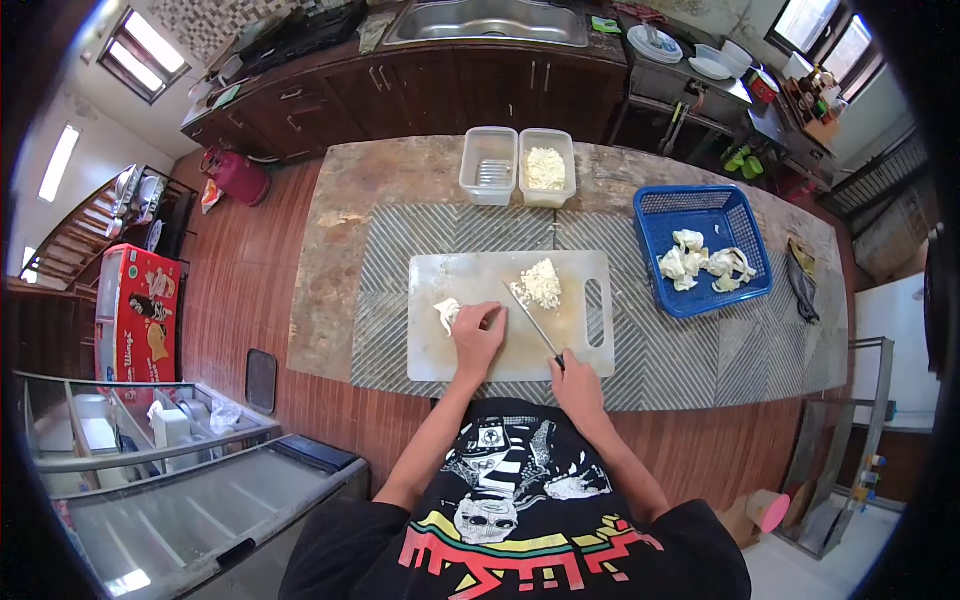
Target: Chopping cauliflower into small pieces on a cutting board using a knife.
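A white plastic cutting board (495, 270) with a handle slot lies before me. My right hand (577, 382) grips the black handle of a knife (536, 322), its blade slanting up and left across the board. The blade tip is beside a heap of finely chopped pale food (541, 285). My left hand (480, 334) rests on the board left of the knife, fingers bent towards the thumb; whether something small is pinched there is hidden. Against its outer side lies a white, floppy piece, perhaps mushroom or cauliflower (447, 313).
Two clear plastic containers stand beyond the board: the left container (489, 157) and the right container (547, 193), holding chopped pale food. A blue plastic basket (697, 300) with white pieces (681, 262) sits to the right, near a dark packet (802, 281). The wooden table (326, 285) carries a striped covering.
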A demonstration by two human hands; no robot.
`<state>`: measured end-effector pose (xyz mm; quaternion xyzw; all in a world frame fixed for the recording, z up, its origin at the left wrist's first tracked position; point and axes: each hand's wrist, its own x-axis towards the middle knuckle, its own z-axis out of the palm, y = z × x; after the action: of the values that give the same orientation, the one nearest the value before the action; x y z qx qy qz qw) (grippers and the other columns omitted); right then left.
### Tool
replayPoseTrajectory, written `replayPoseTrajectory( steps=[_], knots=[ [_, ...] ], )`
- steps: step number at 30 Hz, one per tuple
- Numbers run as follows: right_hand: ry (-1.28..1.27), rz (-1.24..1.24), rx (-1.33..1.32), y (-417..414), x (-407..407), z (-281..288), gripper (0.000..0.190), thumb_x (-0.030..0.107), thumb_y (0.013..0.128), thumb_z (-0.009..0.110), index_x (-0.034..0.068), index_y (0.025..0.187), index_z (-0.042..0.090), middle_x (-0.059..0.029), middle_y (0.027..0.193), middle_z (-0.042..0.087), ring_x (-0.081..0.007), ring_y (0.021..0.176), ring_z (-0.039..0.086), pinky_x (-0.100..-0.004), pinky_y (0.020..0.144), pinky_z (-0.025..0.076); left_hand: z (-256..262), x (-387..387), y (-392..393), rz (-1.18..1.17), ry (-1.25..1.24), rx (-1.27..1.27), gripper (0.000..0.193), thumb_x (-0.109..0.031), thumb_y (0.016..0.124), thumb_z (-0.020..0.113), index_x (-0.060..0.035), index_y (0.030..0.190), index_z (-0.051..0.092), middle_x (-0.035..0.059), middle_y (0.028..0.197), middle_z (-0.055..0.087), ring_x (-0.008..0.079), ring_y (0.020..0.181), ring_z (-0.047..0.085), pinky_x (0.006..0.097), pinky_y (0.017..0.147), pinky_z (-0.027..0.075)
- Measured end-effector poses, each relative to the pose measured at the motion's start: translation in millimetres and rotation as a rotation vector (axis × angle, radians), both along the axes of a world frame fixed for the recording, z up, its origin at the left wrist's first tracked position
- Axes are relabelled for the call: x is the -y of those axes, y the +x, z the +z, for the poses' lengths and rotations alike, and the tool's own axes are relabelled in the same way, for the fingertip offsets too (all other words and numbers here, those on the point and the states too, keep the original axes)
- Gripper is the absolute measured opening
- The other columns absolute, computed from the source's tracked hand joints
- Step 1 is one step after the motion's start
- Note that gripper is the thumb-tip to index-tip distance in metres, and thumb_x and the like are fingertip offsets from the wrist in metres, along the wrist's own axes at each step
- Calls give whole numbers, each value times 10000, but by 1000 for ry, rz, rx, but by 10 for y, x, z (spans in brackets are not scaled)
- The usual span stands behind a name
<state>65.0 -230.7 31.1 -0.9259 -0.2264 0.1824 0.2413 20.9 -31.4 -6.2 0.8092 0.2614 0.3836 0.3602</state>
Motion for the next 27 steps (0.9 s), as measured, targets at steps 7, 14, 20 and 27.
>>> replayPoseTrajectory(
  steps=[7, 14, 20, 27],
  knots=[
    [71, 75, -15, -51, -16, 17, 292, 325, 993, 598, 35, 962, 580, -290, 718, 647, -517, 711, 647, -592, 625, 521, -48, 11, 1, 13, -60, 2, 108, -56, 779, 801, -50, 882, 768, 102, 733, 678, 226, 641, 611, 339, 597, 498],
    [24, 75, -41, -35, -73, -69, 303, 336, 991, 586, 32, 988, 578, -300, 740, 649, -536, 733, 632, -614, 667, 506, -79, -5, -9, 18, -74, 19, 107, -43, 773, 807, -54, 874, 775, 101, 721, 676, 222, 630, 613, 338, 593, 495],
    [1, 98, -35, 91, -369, -103, 292, 341, 998, 573, 49, 1009, 583, -299, 784, 664, -510, 773, 657, -604, 697, 519, -87, -4, -4, 29, -83, 26, 93, -39, 771, 803, -53, 858, 774, 99, 719, 678, 217, 614, 617, 335, 583, 494],
    [-55, 119, -10, 66, -330, -80, 279, 339, 1002, 572, 60, 1004, 578, -282, 789, 676, -490, 772, 676, -581, 678, 535, -66, 17, -15, 15, -76, 1, 82, -50, 779, 788, -56, 860, 774, 103, 712, 666, 218, 617, 618, 333, 587, 496]
  ],
)
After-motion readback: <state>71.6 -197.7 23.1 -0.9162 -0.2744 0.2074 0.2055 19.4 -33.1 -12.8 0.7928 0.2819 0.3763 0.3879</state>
